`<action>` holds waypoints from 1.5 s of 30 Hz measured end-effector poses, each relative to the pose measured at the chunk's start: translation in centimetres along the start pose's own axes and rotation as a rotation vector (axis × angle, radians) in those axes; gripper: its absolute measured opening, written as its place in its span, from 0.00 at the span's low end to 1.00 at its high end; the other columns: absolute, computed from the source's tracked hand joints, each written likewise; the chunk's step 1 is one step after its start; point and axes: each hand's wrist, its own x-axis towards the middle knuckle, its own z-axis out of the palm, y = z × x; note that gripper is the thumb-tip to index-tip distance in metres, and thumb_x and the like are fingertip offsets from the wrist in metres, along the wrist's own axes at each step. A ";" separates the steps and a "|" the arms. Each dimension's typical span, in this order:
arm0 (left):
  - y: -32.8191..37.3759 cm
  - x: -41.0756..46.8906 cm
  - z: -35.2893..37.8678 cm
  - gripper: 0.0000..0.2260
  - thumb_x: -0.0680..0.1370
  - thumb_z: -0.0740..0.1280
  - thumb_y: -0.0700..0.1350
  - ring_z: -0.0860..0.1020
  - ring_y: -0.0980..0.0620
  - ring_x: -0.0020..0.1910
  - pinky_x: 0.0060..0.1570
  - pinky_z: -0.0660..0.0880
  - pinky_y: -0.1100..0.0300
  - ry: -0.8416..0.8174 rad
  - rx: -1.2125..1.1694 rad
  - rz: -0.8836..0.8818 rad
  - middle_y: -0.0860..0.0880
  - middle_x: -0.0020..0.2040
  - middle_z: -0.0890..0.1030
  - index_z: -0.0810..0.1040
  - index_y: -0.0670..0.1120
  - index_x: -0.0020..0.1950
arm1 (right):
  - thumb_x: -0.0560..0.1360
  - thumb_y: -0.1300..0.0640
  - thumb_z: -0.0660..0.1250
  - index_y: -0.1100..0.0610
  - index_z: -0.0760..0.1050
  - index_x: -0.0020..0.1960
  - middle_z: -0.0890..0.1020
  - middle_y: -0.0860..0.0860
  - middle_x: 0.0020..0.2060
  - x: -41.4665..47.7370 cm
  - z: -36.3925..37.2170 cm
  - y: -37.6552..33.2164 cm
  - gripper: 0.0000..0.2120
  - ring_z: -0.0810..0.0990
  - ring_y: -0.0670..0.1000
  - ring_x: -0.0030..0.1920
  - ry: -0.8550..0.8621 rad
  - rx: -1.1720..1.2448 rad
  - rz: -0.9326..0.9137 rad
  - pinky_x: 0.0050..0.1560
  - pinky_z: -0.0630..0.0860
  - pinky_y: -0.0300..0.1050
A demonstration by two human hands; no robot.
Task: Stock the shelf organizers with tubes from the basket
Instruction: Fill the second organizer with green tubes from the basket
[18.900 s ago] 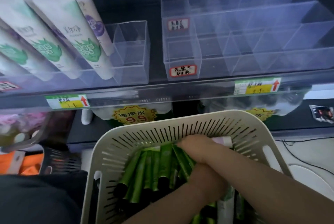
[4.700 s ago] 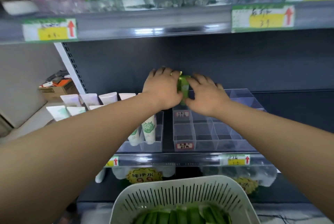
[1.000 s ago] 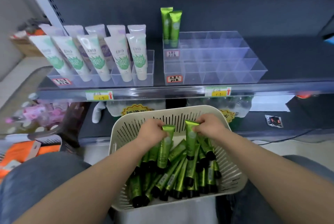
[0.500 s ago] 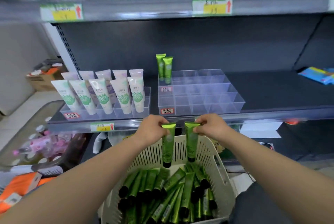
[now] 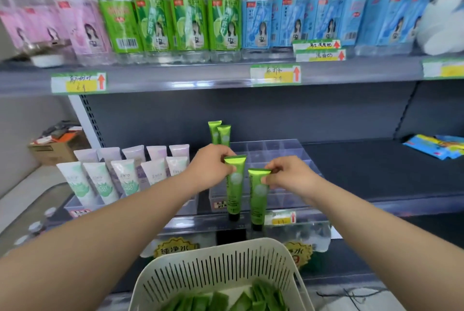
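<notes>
Store shelving fills the view, dark back panel, basket at your lap.

Nearest: slotted cream basket [image 5: 221, 270], rim toward the shelf edge, loose green tubes [image 5: 226, 302] lying flat in its bottom. Stock remains, so the job is far from finished by my estimate.

Mid: each hand carries one tube. Your left hand [image 5: 209, 168] has its grip pinched shut on the crimped top of the left green tube [image 5: 234, 185]; your right hand [image 5: 288, 176] is pinched shut likewise on the right green tube [image 5: 258, 196]. Both hang cap-down, side by side, close but apart. Holding by the crimp lets the cap end hang straight down to enter a cell first, and keeps your fingers clear of the dividers.

Beyond: clear divided organizer [image 5: 288, 155] on the shelf, nearly all cells bare. Two green tubes [image 5: 219, 133] stand upright, cap down, at its back-left corner. Filling from the back keeps the front cells reachable; probably these two go next to them.

Left: white and lilac tubes [image 5: 120, 175] in their own tray. Above: bottled drinks [image 5: 188, 21] with price tags below.
</notes>
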 end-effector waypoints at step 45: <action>-6.5 24.2 4.0 0.12 0.75 0.62 0.35 0.79 0.47 0.50 0.44 0.73 0.61 0.166 0.211 0.061 0.46 0.53 0.80 0.80 0.47 0.53 | 0.70 0.68 0.69 0.53 0.76 0.36 0.76 0.49 0.32 23.9 1.2 1.5 0.11 0.75 0.48 0.39 0.241 -0.007 -0.215 0.45 0.74 0.42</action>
